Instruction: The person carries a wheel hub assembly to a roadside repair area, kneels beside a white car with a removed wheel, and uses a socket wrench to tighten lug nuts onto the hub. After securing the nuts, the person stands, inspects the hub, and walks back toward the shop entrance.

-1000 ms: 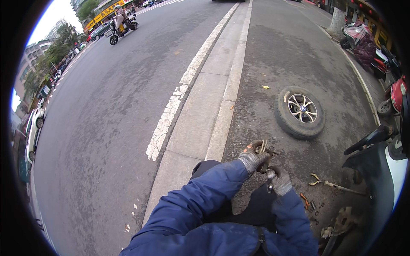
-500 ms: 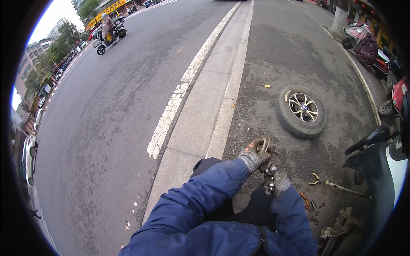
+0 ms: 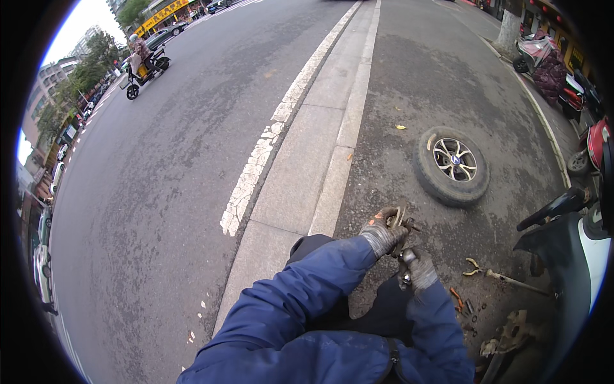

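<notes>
In worn grey gloves, my left hand [image 3: 382, 232] grips a dirty metal part [image 3: 401, 216] with a short pin sticking out to the right. Just below it, my right hand [image 3: 419, 269] is closed on a shiny metal tool [image 3: 405, 276], whose exact kind I cannot make out. Beside me on the asphalt lie yellow-handled pliers [image 3: 472, 264], a long metal bar [image 3: 518, 282], an orange-handled tool [image 3: 456, 299], several small metal pieces [image 3: 471, 311] and a grimy metal piece [image 3: 513, 336].
A detached wheel [image 3: 451, 168] lies ahead to the right. A scooter's body [image 3: 585, 265] stands close at my right, more scooters [image 3: 545, 67] behind it. A stone strip [image 3: 300, 166] borders the road at my left, where a person on a scooter [image 3: 144, 67] rides and cars [image 3: 41, 262] show.
The scooter rider has moved leftward along the road. Both my hands have shifted slightly, with the metal part and tool still in them.
</notes>
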